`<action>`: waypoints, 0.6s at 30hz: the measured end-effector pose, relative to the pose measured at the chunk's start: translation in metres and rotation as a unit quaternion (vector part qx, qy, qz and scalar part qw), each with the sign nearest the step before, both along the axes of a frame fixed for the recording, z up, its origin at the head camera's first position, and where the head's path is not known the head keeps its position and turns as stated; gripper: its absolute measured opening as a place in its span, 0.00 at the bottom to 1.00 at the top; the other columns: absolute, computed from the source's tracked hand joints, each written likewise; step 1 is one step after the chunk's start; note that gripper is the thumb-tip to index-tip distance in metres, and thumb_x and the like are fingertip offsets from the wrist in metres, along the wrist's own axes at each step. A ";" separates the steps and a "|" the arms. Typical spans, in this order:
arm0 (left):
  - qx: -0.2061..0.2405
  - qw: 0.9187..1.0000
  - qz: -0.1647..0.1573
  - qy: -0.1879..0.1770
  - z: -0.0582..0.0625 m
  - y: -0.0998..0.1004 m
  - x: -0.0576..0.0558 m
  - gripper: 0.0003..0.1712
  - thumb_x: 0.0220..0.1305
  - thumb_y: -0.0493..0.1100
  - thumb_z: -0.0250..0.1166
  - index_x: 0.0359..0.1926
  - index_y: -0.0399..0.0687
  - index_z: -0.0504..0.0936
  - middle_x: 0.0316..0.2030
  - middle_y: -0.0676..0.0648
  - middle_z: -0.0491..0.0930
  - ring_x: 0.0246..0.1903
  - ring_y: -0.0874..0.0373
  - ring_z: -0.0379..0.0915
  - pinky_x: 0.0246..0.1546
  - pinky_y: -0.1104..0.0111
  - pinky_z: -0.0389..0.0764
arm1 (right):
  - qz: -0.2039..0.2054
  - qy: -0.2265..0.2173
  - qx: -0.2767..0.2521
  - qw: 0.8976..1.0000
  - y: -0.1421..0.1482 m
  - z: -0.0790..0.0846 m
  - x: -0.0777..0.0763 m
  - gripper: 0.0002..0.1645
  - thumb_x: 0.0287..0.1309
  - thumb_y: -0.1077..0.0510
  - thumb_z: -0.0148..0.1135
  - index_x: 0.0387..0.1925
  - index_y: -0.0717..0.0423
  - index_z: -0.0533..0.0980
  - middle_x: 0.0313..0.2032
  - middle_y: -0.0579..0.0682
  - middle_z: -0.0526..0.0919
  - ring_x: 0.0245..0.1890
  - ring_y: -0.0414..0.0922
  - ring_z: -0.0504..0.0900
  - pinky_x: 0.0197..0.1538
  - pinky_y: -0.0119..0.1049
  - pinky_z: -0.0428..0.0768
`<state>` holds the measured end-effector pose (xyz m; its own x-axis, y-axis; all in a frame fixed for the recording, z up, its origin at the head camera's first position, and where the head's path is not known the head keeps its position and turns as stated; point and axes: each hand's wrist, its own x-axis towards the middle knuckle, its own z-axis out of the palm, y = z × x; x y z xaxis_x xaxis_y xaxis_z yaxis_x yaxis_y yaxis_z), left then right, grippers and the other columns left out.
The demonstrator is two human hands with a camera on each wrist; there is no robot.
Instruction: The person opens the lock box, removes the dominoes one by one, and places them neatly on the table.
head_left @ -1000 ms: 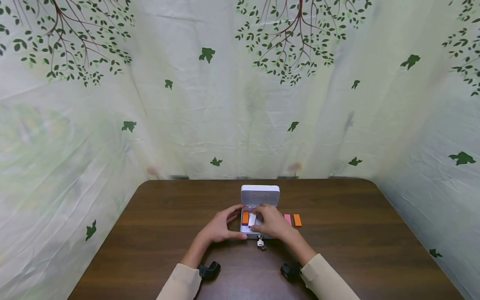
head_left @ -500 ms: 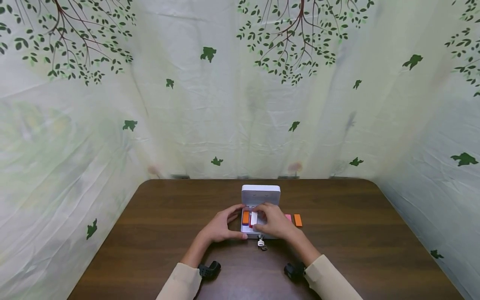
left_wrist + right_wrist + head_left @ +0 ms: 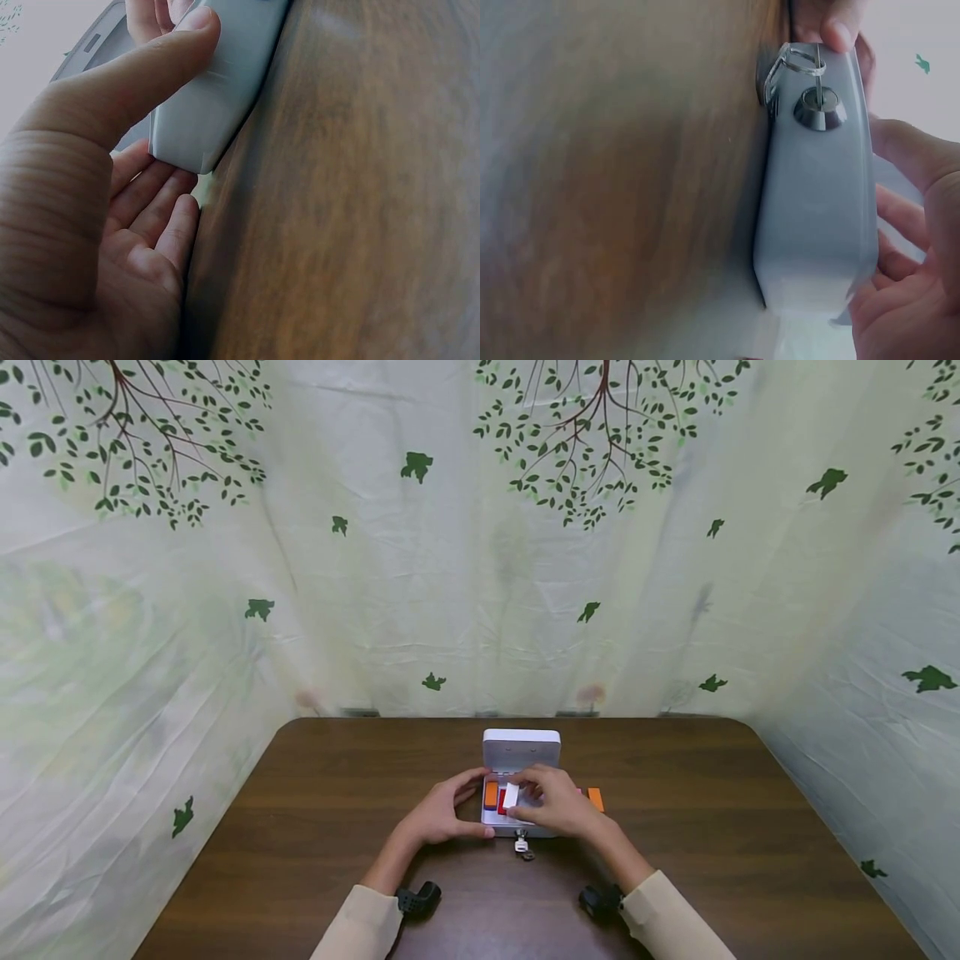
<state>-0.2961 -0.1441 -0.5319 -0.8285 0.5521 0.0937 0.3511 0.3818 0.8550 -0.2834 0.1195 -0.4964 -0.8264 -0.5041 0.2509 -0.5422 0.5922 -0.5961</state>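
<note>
A small white cash box (image 3: 521, 831) sits on the table, its lid (image 3: 521, 750) raised at the back. My left hand (image 3: 444, 812) grips the box's left side, thumb at the front corner and fingers at the rear. In the left wrist view, the left thumb (image 3: 150, 79) lies on the box's front wall (image 3: 217, 97). My right hand (image 3: 558, 802) pinches a slightly tilted white rectangular block (image 3: 511, 796) over the interior. A red piece (image 3: 502, 802) shows along its left side; whether they touch is unclear. Left of that, an orange block (image 3: 491, 795) lies inside.
A key (image 3: 819, 75) on a ring stands in the front lock (image 3: 820, 109), the keys (image 3: 522, 847) hanging toward the table. Another orange block (image 3: 596, 799) lies on the table (image 3: 675, 827) right of the box; a pink one beside it is mostly hidden by the right hand.
My right hand has shifted slightly right with the white block, which now tilts. More of the red piece has come into sight. The left hand has stayed on the box.
</note>
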 end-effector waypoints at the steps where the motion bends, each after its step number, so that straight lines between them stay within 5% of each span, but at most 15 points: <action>1: 0.000 1.000 0.000 0.001 0.000 0.000 0.000 0.56 0.51 0.53 0.83 0.76 0.53 0.64 0.75 0.49 0.66 0.75 0.51 0.63 0.75 0.55 0.66 | -0.001 0.003 -0.004 1.000 0.001 0.001 0.000 0.27 0.54 0.48 0.79 0.53 0.54 0.83 0.43 0.48 0.84 0.40 0.46 0.82 0.46 0.42 0.87; 18: -0.005 1.000 0.008 -0.004 0.002 0.001 0.001 0.57 0.49 0.54 0.83 0.77 0.52 0.64 0.75 0.49 0.66 0.75 0.51 0.63 0.75 0.56 0.66 | -0.016 0.016 -0.032 0.999 0.027 0.007 -0.001 0.25 0.51 0.51 0.80 0.49 0.56 0.83 0.38 0.51 0.84 0.38 0.47 0.82 0.44 0.42 0.88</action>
<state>-0.2949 -0.1429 -0.5295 -0.8380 0.5396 0.0813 0.3378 0.3959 0.8539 -0.2843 0.1468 -0.4893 -0.8326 -0.4603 0.3081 -0.5432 0.5701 -0.6164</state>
